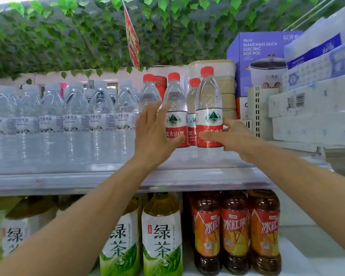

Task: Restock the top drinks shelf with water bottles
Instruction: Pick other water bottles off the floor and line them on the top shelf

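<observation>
Several red-capped water bottles with red and white labels stand at the right end of the top shelf (108, 182). My right hand (230, 136) grips the front right bottle (208, 108) around its red label. My left hand (153, 132) lies with straight fingers between the front left red-capped bottle (175, 100) and the bottle behind it (148, 92), thumb against the label. A further red-capped bottle (192, 108) stands behind, between the two front ones.
A long row of clear-capped water bottles (68, 120) fills the shelf's left part. Boxes, a hot pot carton (261, 56) and tissue packs (317, 108) crowd the right. Green tea (161, 236) and iced tea bottles (235, 232) stand on the shelf below. Leaf garland hangs overhead.
</observation>
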Motion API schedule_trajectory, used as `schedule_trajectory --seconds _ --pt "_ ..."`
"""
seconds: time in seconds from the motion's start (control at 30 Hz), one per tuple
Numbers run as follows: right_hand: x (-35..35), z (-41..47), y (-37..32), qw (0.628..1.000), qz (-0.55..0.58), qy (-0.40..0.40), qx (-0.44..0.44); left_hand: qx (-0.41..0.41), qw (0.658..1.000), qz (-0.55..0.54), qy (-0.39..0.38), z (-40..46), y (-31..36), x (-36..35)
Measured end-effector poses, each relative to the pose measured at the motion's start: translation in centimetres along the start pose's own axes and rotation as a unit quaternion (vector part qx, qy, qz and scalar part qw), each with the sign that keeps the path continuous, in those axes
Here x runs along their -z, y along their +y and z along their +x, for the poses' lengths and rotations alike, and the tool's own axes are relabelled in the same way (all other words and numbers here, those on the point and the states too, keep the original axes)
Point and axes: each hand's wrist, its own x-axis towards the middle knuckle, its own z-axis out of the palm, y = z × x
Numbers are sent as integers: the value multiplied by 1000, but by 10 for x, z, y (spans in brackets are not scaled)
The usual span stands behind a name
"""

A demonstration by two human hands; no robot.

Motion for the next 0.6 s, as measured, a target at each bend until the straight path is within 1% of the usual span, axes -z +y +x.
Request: schedule_trajectory --seconds 0.07,0.2,0.37,0.6 --pt "0 3 -1 1000 -24 -11 -9 -10 1000 26 7 -4 -5 -9" --pt "3 4 1 997 -75 -30 3 3 1000 8 17 -5 -11 -16" --pt "-6 4 9 996 -84 -12 23 13 1000 -15 13 -5 -12 -17" --pt "-15 11 6 996 -88 -16 19 14 1000 -12 6 -5 -11 -17"
